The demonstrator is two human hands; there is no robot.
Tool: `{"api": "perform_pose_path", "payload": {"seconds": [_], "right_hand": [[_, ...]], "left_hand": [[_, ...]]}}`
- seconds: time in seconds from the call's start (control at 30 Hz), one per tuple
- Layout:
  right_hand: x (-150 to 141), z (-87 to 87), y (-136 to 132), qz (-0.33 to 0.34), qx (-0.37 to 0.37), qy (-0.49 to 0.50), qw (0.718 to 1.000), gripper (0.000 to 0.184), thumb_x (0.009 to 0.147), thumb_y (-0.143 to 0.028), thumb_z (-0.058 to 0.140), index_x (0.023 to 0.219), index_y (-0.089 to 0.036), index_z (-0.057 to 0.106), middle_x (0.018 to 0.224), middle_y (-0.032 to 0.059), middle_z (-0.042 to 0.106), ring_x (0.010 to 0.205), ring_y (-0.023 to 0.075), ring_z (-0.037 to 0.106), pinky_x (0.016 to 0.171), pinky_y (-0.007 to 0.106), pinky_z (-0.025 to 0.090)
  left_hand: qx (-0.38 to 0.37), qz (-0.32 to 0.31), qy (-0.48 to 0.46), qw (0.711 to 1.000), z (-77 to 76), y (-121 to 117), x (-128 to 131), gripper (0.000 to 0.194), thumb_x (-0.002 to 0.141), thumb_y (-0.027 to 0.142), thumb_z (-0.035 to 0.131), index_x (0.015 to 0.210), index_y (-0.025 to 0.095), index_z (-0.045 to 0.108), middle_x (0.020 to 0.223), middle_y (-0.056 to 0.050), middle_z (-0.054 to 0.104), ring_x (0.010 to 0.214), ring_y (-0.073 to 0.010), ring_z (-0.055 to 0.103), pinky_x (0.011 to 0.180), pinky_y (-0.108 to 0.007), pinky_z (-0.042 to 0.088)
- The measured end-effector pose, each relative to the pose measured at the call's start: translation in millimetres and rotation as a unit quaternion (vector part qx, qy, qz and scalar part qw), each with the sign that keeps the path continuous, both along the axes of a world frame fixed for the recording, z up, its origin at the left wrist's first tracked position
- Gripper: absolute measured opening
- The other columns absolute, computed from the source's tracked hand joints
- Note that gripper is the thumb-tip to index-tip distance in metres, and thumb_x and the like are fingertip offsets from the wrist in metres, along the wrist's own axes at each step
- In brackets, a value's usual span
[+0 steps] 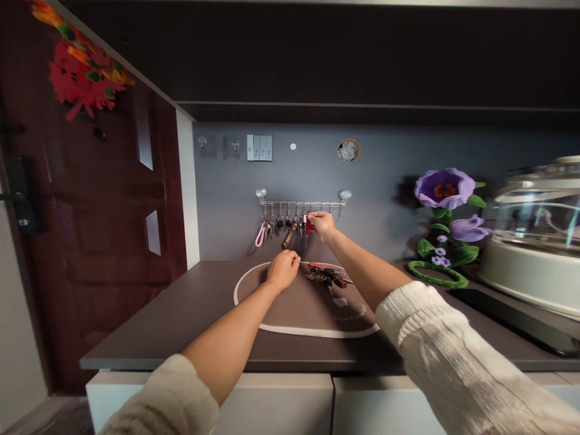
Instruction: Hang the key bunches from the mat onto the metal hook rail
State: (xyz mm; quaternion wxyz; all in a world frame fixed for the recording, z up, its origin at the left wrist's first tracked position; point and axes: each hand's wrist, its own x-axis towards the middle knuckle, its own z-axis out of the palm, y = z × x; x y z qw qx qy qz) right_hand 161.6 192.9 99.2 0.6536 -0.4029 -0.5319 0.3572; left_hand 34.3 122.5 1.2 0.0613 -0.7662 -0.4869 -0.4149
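Note:
A metal hook rail [290,203] is fixed to the grey back wall, and several keys hang from it. At its left end dangles a pink strap loop [260,235]. A brown key tag [289,237] hangs tilted near the middle. Just right of that, my right hand [322,225] pinches a red key tag [310,225] below the rail. Lower down, my left hand [284,270] is held with curled fingers above the mat; anything inside them is hidden. A pile of keys [327,275] lies on the brown oval mat [299,311] between my forearms.
A purple knitted flower [444,190] and a domed white appliance [530,266] stand at the right. A flat black slab [512,317] lies before them on the dark counter [181,326]. Overhead is a dark cabinet [290,60]; a red-brown door [109,241] stands left.

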Motion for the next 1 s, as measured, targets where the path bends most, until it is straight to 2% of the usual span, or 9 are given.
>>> {"api": "perform_pose_path", "payload": {"seconds": [0.27, 0.43, 0.67, 1.0], "right_hand": [[-4.9, -6.7, 5.5, -0.02, -0.024, 0.015, 0.999, 0.006, 0.067, -0.011, 0.054, 0.062, -0.015, 0.055, 0.048, -0.0031, 0.05, 0.044, 0.007, 0.045, 0.046, 0.021, 0.043], [-2.7, -13.4, 7.8, -0.024, -0.032, 0.003, 0.999, 0.002, 0.066, -0.015, 0.056, 0.064, -0.015, 0.056, 0.046, -0.0034, 0.049, 0.042, 0.0069, 0.044, 0.046, 0.022, 0.042], [2.5, -22.5, 14.1, -0.011, 0.004, -0.03, 0.999, 0.01, 0.065, -0.025, 0.059, 0.067, -0.015, 0.057, 0.047, -0.0036, 0.05, 0.045, 0.0066, 0.045, 0.048, 0.02, 0.042], [4.9, -27.4, 10.7, -0.003, 0.009, -0.024, 1.0, 0.001, 0.066, -0.015, 0.055, 0.065, -0.015, 0.054, 0.059, -0.0012, 0.057, 0.055, 0.0071, 0.052, 0.057, 0.02, 0.044]], "left_hand": [[-0.009, -0.001, -0.003, 1.0, 0.4, 0.1, -0.6, 0.023, 0.081, 0.024, 0.04, 0.078, 0.018, 0.063, 0.08, -0.005, 0.061, 0.077, -0.0146, 0.055, 0.072, -0.025, 0.04], [-0.011, 0.004, -0.001, 1.0, -0.3, 1.6, -1.9, 0.024, 0.081, 0.024, 0.04, 0.078, 0.017, 0.063, 0.08, -0.006, 0.061, 0.077, -0.0148, 0.055, 0.072, -0.025, 0.04], [-0.011, 0.015, 0.003, 1.0, -1.1, 2.3, -3.1, 0.025, 0.082, 0.026, 0.039, 0.078, 0.017, 0.062, 0.08, -0.006, 0.061, 0.077, -0.0151, 0.055, 0.071, -0.025, 0.039], [-0.026, 0.003, -0.005, 1.0, 0.9, 1.3, -4.9, 0.023, 0.081, 0.024, 0.041, 0.079, 0.017, 0.063, 0.081, -0.006, 0.061, 0.077, -0.0155, 0.054, 0.073, -0.026, 0.04]]}}
